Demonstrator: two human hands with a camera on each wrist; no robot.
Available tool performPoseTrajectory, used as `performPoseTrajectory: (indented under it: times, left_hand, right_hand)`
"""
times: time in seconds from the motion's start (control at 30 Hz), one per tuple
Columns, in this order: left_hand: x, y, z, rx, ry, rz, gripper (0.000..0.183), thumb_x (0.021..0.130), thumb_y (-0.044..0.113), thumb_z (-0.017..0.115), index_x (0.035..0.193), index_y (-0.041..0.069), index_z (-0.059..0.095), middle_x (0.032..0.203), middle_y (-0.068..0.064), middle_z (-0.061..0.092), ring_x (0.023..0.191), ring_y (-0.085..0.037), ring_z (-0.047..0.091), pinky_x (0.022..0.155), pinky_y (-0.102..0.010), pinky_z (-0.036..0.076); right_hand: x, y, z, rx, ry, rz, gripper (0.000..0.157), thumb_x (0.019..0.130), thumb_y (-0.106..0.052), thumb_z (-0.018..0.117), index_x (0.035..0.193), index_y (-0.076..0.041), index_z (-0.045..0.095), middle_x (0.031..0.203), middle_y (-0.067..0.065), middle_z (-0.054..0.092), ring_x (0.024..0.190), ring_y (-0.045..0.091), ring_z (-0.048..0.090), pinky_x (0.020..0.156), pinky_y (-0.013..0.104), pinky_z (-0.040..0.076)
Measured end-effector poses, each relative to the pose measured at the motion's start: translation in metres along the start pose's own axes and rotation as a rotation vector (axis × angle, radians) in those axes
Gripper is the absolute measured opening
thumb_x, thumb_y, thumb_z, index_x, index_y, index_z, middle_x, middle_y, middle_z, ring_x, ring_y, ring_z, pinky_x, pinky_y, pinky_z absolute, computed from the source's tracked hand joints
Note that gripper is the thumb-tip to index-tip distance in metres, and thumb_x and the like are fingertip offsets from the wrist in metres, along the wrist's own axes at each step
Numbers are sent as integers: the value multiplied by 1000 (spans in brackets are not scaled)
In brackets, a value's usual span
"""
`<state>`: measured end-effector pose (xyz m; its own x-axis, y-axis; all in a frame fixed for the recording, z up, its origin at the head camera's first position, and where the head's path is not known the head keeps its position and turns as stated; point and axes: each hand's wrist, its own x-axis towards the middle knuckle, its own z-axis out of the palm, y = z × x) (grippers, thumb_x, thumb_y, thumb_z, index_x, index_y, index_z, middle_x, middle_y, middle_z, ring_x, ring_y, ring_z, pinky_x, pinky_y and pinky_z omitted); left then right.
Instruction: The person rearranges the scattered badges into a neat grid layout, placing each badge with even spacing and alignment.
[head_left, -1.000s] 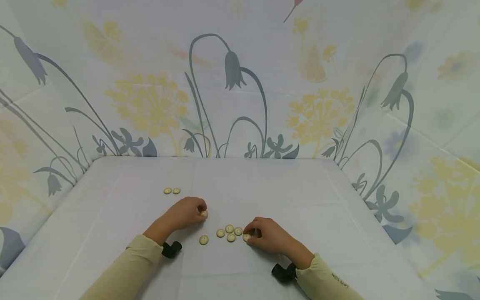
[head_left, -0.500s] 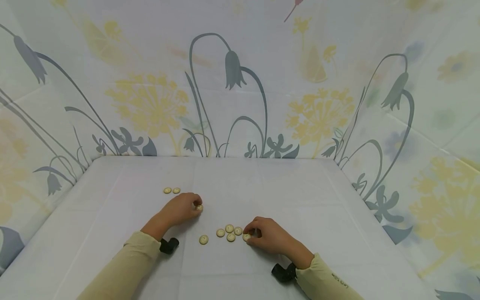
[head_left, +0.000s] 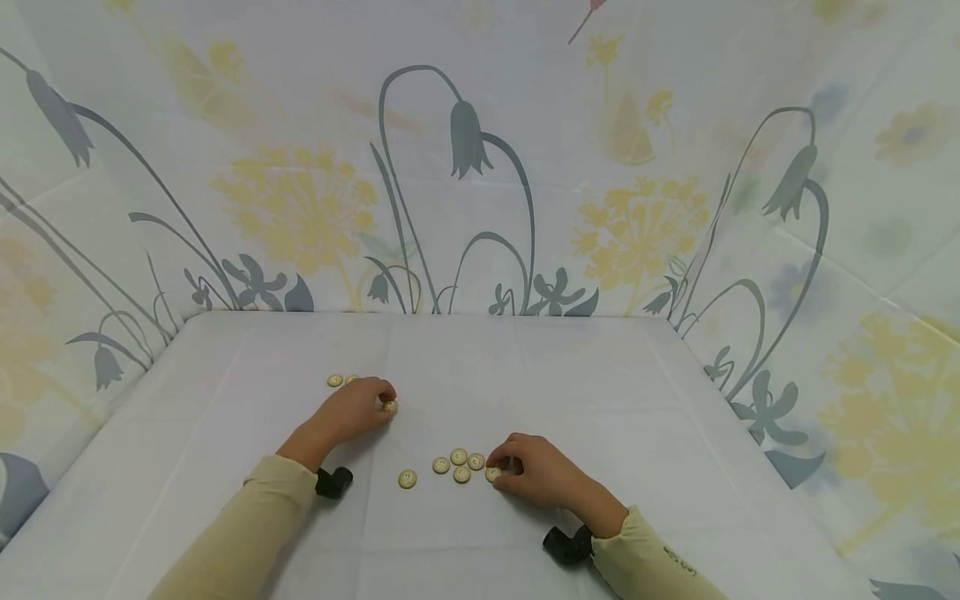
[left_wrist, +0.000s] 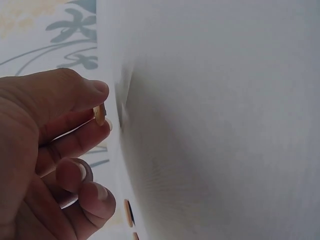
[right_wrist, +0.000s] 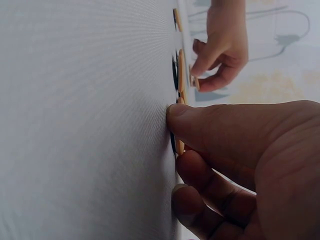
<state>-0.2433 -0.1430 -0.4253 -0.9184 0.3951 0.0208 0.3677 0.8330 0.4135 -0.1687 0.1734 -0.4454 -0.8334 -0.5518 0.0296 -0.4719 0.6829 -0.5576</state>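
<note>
My left hand pinches a round cream button; my right hand grips a matching button on the white desk.

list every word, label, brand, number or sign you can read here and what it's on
Nothing can be read for certain.
Right sleeve: a short row of dark marks that looks like lettering, too small and blurred to quote.
Buttons: no readable text.
Backdrop: printed flowers, no words visible.
</note>
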Motion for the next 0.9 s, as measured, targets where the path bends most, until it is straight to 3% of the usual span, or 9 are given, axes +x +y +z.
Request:
performPoseTrajectory:
  times: [0.9]
  left_hand:
    - [11, -20, -16, 10, 15, -12, 24, 91, 16, 62, 110, 2, 68, 107, -11, 69, 106, -32, 62, 94, -48, 48]
  right_hand:
    - [1, 4, 1, -4, -5, -11, 19, 85, -19, 73, 104, -18, 72, 92, -12, 62, 79, 1, 51, 71, 21, 44]
